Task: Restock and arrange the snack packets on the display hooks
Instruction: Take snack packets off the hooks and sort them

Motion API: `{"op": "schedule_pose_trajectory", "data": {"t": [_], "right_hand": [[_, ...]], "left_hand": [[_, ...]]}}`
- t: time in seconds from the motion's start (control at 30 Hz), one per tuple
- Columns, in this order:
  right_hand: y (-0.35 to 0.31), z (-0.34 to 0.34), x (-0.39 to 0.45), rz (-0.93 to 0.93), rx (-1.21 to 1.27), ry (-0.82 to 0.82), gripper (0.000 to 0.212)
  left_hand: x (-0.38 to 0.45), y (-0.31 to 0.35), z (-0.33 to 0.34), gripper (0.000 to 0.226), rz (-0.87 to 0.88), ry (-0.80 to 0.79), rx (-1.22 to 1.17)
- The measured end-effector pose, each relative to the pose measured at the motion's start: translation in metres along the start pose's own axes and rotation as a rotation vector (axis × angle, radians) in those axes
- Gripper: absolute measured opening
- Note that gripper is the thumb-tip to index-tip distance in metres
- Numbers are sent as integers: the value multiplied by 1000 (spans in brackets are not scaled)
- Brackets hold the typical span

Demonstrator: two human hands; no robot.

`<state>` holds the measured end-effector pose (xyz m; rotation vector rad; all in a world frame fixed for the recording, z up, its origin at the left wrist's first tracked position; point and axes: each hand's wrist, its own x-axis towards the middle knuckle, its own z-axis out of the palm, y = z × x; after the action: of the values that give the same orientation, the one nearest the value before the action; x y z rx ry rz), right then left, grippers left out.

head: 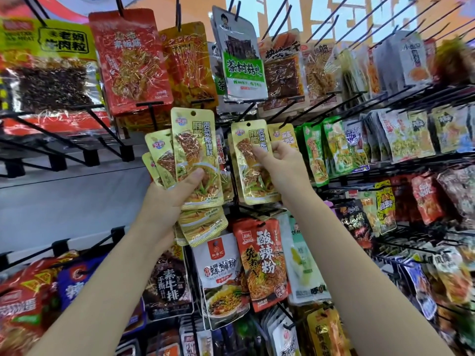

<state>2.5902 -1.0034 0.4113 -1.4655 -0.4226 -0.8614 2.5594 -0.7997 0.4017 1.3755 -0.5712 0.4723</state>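
Here, the left hand (pixel 177 194) gripped a fanned stack of shiny gold foil snack packets (pixel 196 155), thumb clamped across the front one, while the right hand (pixel 279 160) pinched a smaller bunch of the same gold packets (pixel 250 163) just before a black wire display hook (pixel 289 116). The packets' punched holes sat apart from the hook tip. Misaligned holes could have caught only some packets, letting others drop; the loosely fanned left stack looked liable to slide out.

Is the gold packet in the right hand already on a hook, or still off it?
Cannot tell. The right hand pinches the glossy gold snack packet by a black hook; its top hole looks empty, but packets overlap there.
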Motion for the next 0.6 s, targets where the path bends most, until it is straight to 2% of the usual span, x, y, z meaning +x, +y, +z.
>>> {"op": "schedule_pose_trajectory", "data": {"t": [0.07,0.17,0.37,0.6], "right_hand": [[-1,1,5,21,43,35,34],[-2,-1,5,-76,48,61,46],[-3,-3,10,-172,-82,-31,45],[0,-4,19,-161,-229,-69,52]], "left_hand": [[0,0,0,25,-6,2,-2],[0,1,1,11,-15,-5,-13],[2,2,2,32,-6,-46,1],[3,3,2,38,-18,-42,0]]}}
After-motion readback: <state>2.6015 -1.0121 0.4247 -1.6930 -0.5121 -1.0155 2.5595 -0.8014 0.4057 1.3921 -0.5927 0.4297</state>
